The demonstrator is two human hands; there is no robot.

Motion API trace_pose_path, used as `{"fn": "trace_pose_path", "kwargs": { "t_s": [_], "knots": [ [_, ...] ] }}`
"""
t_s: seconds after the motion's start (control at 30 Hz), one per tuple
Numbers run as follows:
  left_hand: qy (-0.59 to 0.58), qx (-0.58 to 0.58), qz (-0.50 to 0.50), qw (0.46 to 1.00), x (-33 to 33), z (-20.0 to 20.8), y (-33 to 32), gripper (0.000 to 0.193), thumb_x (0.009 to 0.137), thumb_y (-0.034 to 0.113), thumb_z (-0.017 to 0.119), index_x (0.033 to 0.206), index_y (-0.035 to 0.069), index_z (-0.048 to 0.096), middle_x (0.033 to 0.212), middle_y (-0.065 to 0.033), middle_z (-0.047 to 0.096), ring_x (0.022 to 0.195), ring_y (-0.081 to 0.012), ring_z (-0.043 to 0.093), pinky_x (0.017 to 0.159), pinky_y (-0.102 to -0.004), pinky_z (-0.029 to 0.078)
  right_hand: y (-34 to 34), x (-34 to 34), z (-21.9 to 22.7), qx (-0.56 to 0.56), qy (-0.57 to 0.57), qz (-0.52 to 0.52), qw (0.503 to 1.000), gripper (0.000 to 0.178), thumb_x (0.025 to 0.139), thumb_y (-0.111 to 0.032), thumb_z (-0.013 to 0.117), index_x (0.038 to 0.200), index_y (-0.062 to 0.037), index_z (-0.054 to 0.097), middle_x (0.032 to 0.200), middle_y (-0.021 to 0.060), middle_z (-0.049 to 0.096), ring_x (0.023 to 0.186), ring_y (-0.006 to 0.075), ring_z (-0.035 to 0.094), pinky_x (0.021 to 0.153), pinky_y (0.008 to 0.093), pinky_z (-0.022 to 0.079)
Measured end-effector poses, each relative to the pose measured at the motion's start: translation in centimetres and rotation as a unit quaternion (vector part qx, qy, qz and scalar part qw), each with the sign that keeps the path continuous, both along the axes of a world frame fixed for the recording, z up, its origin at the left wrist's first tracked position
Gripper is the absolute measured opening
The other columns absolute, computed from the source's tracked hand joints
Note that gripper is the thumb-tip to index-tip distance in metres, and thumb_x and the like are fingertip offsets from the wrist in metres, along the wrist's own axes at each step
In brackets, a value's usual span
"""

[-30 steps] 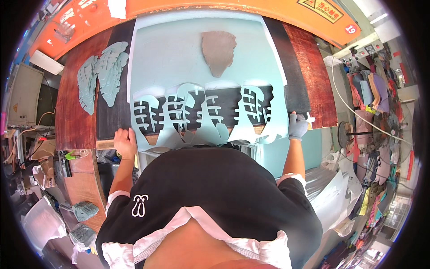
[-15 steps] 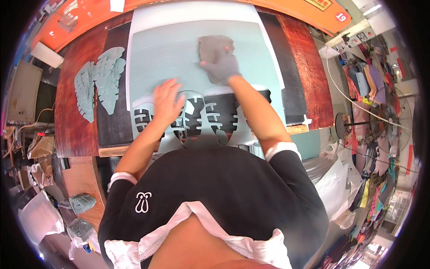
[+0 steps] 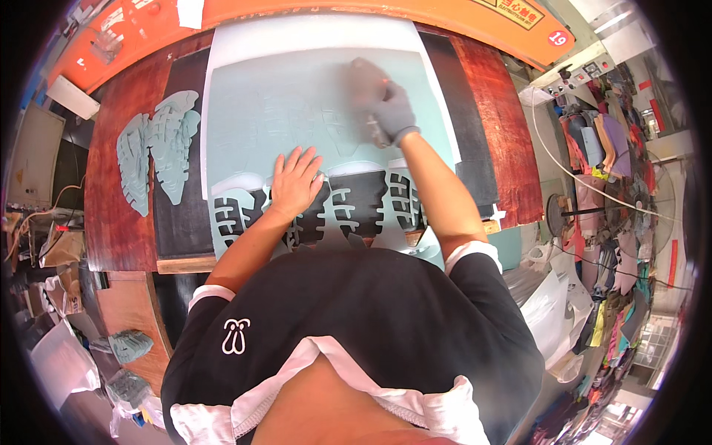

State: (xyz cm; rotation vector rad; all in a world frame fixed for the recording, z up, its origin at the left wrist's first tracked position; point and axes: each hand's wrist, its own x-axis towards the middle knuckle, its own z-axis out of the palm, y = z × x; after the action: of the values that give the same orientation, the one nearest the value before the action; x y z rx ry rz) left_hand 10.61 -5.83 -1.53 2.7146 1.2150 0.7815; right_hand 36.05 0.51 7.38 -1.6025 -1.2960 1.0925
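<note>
A pale blue-green foam sheet (image 3: pixel 245 111) lies on a white board, with faint cut outlines across its middle. My left hand (image 3: pixel 295 184) is bare and rests on the sheet's near part, fingers stretched out. In a grey glove, my right hand (image 3: pixel 394 113) is closed on a dark cutting die (image 3: pixel 365 83), tilted above the right half of the sheet and smeared by motion. Toward me, the sheet turns into a web of leftover strips (image 3: pixel 341 208) with large cut-out gaps. Stacks of cut foam pieces (image 3: pixel 172 137) lie at the left.
An orange machine beam (image 3: pixel 297 28) spans the far side. The reddish-brown table (image 3: pixel 111 230) shows at both sides, with black boards beside the sheet. A white cable (image 3: pixel 535 122) hangs at the right, near a fan and piled coloured scraps. More foam pieces (image 3: pixel 130 345) sit lower left.
The cutting die has gone from lying flat on the sheet to tilted up in my right hand. My left hand has shifted right and now lies flat. The whole view has shifted slightly.
</note>
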Motion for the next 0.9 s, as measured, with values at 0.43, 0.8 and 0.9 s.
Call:
{"fn": "trace_pose_path", "kwargs": {
  "t_s": [0.43,0.8,0.9],
  "knots": [
    [0.002,0.01,0.008,1.0,0.3,0.0,0.5,0.038,0.08,0.026,0.06,0.116,0.013,0.058,0.13,-0.0046,0.049,0.121,-0.0286,0.042,0.098,-0.0523,0.03,-1.6,4.4,-2.3,-0.012,-0.44,-0.128,0.889,0.078,0.059,-0.048,0.067,0.125,-0.0091,0.052,0.135,0.0145,0.04,0.11,0.0361,0.047,0.092,0.0385,0.042],
    [-0.01,0.015,0.006,1.0,0.1,-0.1,0.6,0.036,0.08,0.028,0.061,0.113,0.014,0.059,0.127,-0.004,0.051,0.12,-0.0282,0.043,0.098,-0.052,0.03,-1.7,3.3,-3.3,0.023,-0.486,-0.142,0.862,0.077,0.058,-0.052,0.071,0.119,-0.008,0.056,0.129,0.0165,0.047,0.103,0.0347,0.055,0.087,0.0391,0.046],
    [-0.02,0.024,0.0,1.0,0.2,-0.3,0.7,0.036,0.08,0.028,0.061,0.113,0.013,0.06,0.127,-0.004,0.052,0.119,-0.0282,0.044,0.098,-0.0517,0.031,-1.3,4.4,-3.7,0.021,-0.482,-0.131,0.866,0.079,0.061,-0.054,0.069,0.123,-0.0089,0.053,0.13,0.0161,0.046,0.104,0.0356,0.054,0.089,0.0406,0.045]
  ]
}}
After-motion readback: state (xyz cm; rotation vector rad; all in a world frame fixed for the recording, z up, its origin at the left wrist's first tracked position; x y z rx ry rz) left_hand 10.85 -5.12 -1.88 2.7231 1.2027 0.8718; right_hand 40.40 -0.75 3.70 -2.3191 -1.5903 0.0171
